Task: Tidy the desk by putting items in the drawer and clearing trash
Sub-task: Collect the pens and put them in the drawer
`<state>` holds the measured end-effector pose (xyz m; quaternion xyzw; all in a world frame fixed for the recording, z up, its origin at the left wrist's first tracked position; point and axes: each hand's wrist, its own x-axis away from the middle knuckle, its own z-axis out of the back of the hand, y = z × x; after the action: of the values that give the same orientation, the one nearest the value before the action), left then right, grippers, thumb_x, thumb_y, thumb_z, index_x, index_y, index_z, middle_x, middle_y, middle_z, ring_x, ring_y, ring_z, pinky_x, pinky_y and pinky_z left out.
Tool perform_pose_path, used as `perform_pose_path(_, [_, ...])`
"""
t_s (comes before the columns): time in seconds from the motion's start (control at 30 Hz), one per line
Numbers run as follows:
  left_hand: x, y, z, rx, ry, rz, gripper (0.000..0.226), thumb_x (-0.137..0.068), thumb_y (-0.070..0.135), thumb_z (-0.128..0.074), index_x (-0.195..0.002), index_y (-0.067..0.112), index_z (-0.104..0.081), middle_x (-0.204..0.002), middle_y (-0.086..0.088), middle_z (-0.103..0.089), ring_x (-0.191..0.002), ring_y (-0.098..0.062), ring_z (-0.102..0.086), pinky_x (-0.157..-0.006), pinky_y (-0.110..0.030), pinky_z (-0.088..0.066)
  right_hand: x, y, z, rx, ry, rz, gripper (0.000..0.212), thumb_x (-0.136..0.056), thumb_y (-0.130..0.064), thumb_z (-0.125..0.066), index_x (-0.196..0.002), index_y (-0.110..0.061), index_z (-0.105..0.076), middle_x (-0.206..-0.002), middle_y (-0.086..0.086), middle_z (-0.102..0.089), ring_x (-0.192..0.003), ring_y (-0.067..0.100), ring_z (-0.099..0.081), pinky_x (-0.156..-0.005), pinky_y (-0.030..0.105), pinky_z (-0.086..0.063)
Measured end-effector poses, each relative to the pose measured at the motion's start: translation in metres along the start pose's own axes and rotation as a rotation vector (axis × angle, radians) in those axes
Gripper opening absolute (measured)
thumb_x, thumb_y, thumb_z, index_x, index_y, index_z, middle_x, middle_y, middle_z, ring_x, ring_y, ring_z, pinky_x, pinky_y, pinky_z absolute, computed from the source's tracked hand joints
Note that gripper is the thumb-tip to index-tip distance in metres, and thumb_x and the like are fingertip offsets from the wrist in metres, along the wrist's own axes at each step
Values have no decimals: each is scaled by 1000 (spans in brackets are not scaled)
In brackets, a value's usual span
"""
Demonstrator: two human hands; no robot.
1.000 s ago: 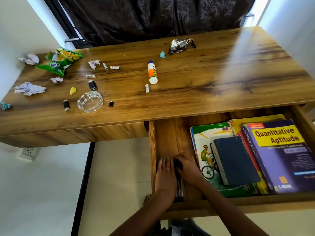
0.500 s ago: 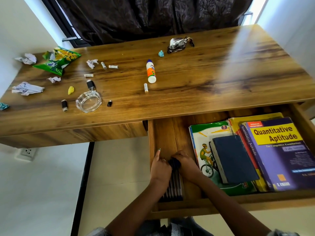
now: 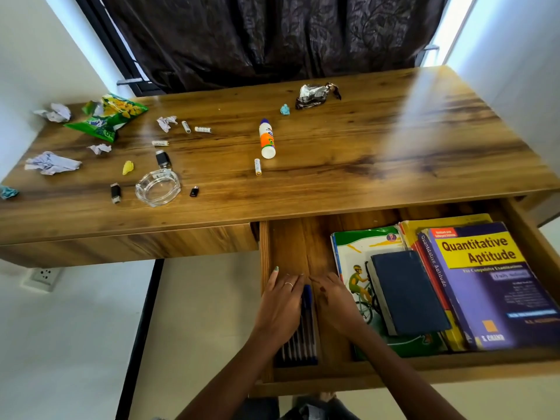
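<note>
Head view: pens (image 3: 304, 334) lie lengthwise front-to-back in drawer (image 3: 394, 375), both hands flat, fingers straight.

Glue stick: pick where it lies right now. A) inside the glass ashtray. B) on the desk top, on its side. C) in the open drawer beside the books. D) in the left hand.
B: the glue stick lies on its side on the desk, apart from the ashtray, while both hands are down in the drawer at the pens.
</note>
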<state>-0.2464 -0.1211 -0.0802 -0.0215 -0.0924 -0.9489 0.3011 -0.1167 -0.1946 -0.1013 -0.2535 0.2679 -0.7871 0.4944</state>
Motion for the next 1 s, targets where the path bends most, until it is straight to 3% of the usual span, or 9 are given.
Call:
perform_pose_path(0.13, [4,1,8,138,94,74,52,-99,20,-36,-149,15,-24,-153,-3,-33,-141,-15,-28,-118,-33,3,-2,-12,4,-34,48,60,46,-87,2,-50,-130,-14,-52,-123,5,-53,-114,18,-50,-98,27,-43])
perform_pose_path(0.3, [13,-5,21,238,163,117,55,-96,20,-41,-149,18,-25,-153,2,-32,-141,-13,-26,-117,-29,1,-6,-34,3,-62,102,81,46,-83,3,-52,-126,-14,-55,-120,4,-54,-111,19,-50,-89,19,-37])
perform_pose_path(0.53, [17,-36,38,377,247,136,58,-92,17,-45,-148,19,-28,-150,3,-37,-140,-11,-29,-118,-29,-3,-20,-75,1,-102,164,139,41,-83,3,-52,-120,-16,-58,-108,-8,-49,-101,11,-49,-82,20,-39])
perform_pose_path(0.63, [16,-57,44,420,249,107,56,-95,23,-44,-148,21,-26,-150,5,-37,-140,-9,-29,-119,-28,-8,-28,-95,-5,-140,224,127,36,-85,2,-53,-115,-15,-61,-103,-12,-48,-100,11,-51,-83,23,-41])
perform_pose_path(0.77, [15,-100,55,477,219,59,59,-95,31,-43,-149,24,-21,-150,7,-34,-138,-8,-28,-117,-26,-20,-47,-132,-26,-179,270,52,35,-86,2,-53,-116,-16,-62,-108,-4,-59,-104,12,-53,-86,23,-42])
perform_pose_path(0.9, [18,-153,71,510,197,38,63,-94,34,-43,-150,30,-14,-152,11,-30,-140,-6,-25,-119,-27,-10,-69,-179,-50,-222,307,32,37,-86,3,-52,-113,-21,-61,-104,-12,-55,-104,9,-54,-86,19,-44])
perform_pose_path(1.0, [20,-194,84,484,207,-5,64,-94,31,-45,-150,28,-14,-152,10,-30,-140,-6,-23,-120,-30,-13,-84,-211,-66,-239,343,75,37,-86,3,-53,-110,-22,-62,-103,-14,-57,-102,9,-55,-87,29,-48])
